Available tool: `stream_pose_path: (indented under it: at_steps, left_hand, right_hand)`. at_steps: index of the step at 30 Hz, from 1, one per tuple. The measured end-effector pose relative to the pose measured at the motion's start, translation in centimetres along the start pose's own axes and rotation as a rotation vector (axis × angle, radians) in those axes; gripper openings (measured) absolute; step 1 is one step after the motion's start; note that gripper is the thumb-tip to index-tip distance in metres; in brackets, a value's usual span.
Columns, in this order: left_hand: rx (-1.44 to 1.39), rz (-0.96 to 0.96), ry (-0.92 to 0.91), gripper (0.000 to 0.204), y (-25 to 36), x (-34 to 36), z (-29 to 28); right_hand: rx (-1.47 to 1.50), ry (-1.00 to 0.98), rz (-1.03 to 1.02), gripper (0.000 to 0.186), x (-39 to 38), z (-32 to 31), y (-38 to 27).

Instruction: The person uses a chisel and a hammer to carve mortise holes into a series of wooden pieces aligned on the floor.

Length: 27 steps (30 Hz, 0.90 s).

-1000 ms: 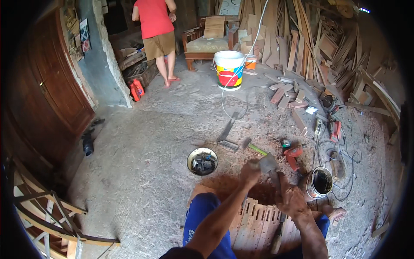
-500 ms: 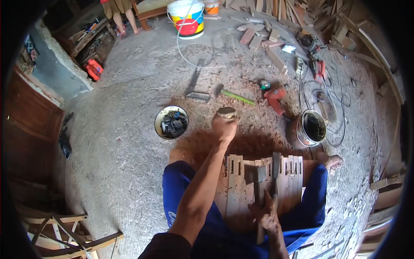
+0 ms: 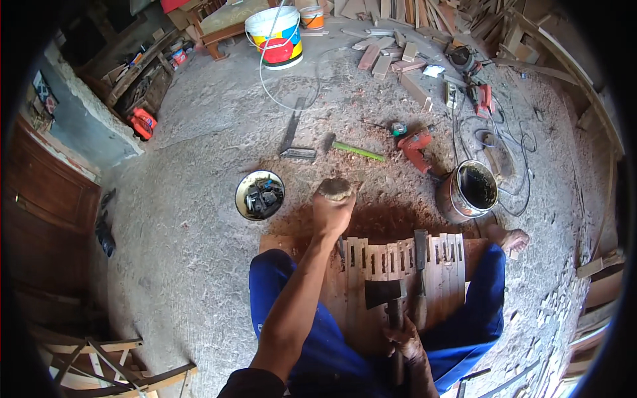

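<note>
My left hand is closed around a chisel, whose round, worn wooden butt shows above the fist. Its dark blade points down at the left end of a row of pale wooden strips. Narrow slots are cut near the far ends of these strips. In my right hand is the handle of a hatchet, its dark head turned left over the strips. A second chisel lies on the strips, to the right of the hatchet. The strips rest between my legs.
Left of my fist stands a bowl of dark metal pieces. A metal bucket, a red power drill and cables lie ahead right. A green-yellow bar lies beyond the fist. A colourful bucket stands farther back.
My left fist has shifted slightly left and nearer with the chisel. The hatchet in my right hand has dropped nearer to me, its head now turned left. The legs at the far left are out of view.
</note>
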<state>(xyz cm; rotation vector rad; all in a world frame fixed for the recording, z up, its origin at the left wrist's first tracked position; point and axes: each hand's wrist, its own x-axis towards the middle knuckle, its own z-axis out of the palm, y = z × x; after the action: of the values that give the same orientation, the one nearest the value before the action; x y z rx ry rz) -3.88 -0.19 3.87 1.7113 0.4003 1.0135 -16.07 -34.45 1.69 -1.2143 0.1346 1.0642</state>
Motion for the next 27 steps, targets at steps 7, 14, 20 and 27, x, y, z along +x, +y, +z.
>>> stream_pose_path:
  at_steps: [7,14,20,27]
  left_hand:
    - [0.043,-0.106,0.013,0.02,4.1,-6.3,-3.1]
    - [0.155,-0.007,0.102,0.022,7.2,-7.9,-2.9]
    - [-0.304,-0.453,-0.274,0.024,2.8,-1.3,-3.5]
    - [-0.071,-0.823,-0.054,0.016,-5.6,5.9,2.7]
  right_hand:
    - [0.041,-0.015,0.047,0.053,0.2,-0.3,-0.7]
    - [0.036,-0.01,0.068,0.054,-0.1,-0.1,-1.2]
    - [0.0,-0.031,0.114,0.055,0.3,-0.3,-0.5]
    - [0.098,-0.018,0.128,0.056,0.4,-0.8,-1.0]
